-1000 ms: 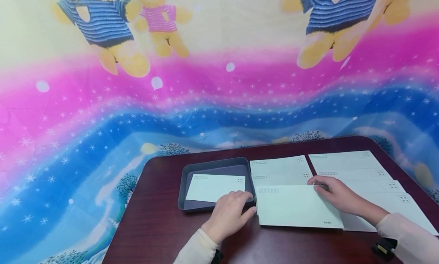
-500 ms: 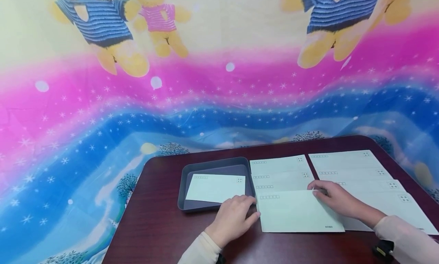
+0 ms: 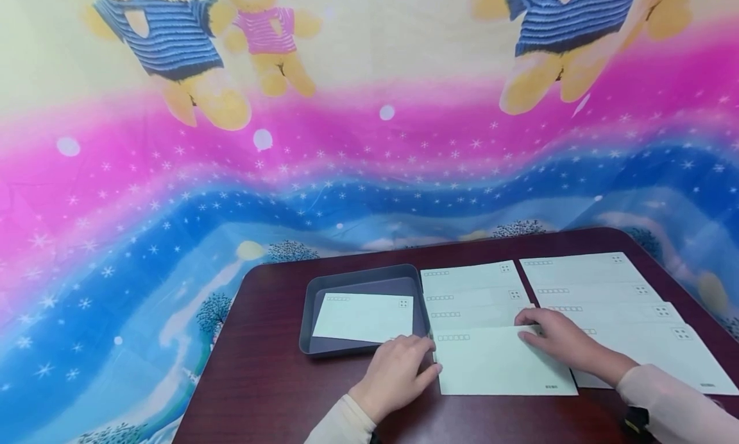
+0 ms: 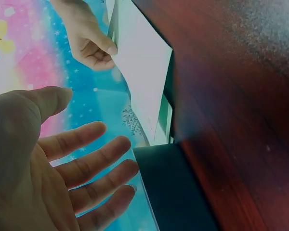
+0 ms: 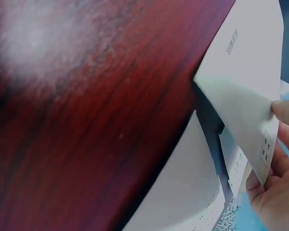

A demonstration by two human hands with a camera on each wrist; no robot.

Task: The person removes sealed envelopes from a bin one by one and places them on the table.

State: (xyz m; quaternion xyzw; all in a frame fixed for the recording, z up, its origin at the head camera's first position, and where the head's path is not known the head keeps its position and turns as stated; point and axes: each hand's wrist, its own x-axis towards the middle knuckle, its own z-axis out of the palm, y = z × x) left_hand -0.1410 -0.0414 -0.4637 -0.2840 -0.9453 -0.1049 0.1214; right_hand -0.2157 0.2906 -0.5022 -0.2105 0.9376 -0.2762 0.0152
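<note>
A pale envelope (image 3: 508, 367) lies at the front of the left column of overlapping envelopes (image 3: 470, 280). My right hand (image 3: 562, 338) pinches it by its upper right corner, thumb on top; in the right wrist view that corner, with its printed stamp box, is tilted up off the others. My left hand (image 3: 395, 376) is beside the envelope's left edge, thumb near it. In the left wrist view the left hand's fingers (image 4: 94, 171) are spread loosely with nothing in them. Another envelope (image 3: 360, 315) lies in a dark grey tray (image 3: 307, 322) beyond the left hand.
A second column of overlapping envelopes (image 3: 583, 271) lies on the right, partly behind the right forearm. All stand on a dark reddish wooden table (image 3: 248, 367). A printed cloth (image 3: 375, 142) hangs behind the table's far edge.
The held envelope has slid toward the table's front edge, uncovering the printed boxes of one beneath. The right hand moved with it. My left hand shifted slightly toward the front and right.
</note>
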